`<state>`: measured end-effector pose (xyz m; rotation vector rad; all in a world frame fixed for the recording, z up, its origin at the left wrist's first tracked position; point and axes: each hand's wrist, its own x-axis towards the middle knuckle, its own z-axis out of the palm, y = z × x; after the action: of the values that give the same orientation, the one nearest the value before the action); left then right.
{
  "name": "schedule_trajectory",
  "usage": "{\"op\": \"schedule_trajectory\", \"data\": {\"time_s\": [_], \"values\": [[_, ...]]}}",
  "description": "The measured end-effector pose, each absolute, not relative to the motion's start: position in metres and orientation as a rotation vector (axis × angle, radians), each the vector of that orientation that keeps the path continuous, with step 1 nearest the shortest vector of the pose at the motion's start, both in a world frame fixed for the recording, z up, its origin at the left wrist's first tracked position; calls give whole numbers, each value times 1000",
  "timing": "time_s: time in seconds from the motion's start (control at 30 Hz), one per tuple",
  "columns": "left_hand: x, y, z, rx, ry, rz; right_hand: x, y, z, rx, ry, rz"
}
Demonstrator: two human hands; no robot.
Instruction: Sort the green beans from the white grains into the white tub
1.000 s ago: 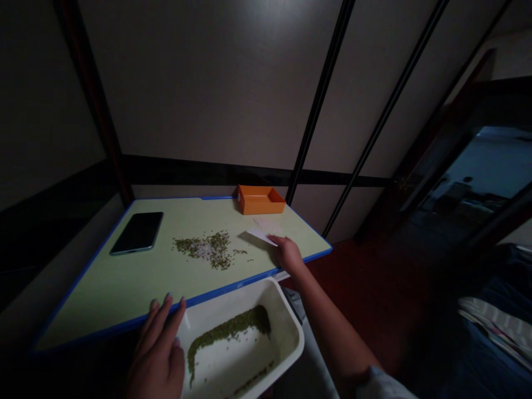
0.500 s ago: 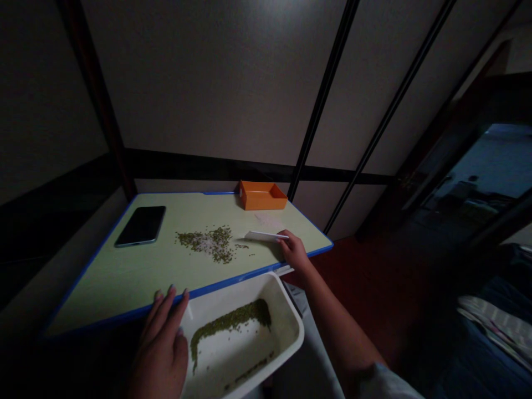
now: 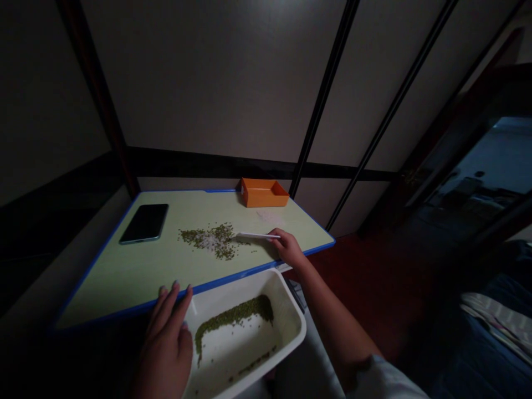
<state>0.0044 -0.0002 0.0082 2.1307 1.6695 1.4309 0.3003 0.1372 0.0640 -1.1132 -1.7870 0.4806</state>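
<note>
My right hand pinches a white card by its right end. The card is seen nearly edge-on, its far tip at the right side of a pile of green beans mixed with white grains on the table. My left hand grips the left rim of a white plastic tub, its fingers long against the outside and its thumb at the rim. Inside the tub, green beans lie in a band along the far wall, with a few more near the front wall.
The pale green table has a blue edge. A dark-screened phone lies at its left. An orange box stands at the back, with a patch of white grains before it. Panelled doors rise behind.
My right hand has tilted the card onto its edge and moved it left, up to the pile. My left hand still holds the tub. The view has shifted slightly.
</note>
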Motion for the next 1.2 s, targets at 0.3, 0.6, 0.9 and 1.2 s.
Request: {"op": "schedule_trajectory", "data": {"time_s": [0.3,0.6,0.9,1.2], "values": [[5,-2,9,2112,1691,1391,304,122,67,-1083,-1771,614],[2,2,1,2238,1636,1455,311,123,59,-1001,-1612,678],[3,2,1,2228,1640,1462,329,144,61,-1067,-1060,691],[3,2,1,2248,1606,1480,341,149,71,-1186,-1272,794]]}}
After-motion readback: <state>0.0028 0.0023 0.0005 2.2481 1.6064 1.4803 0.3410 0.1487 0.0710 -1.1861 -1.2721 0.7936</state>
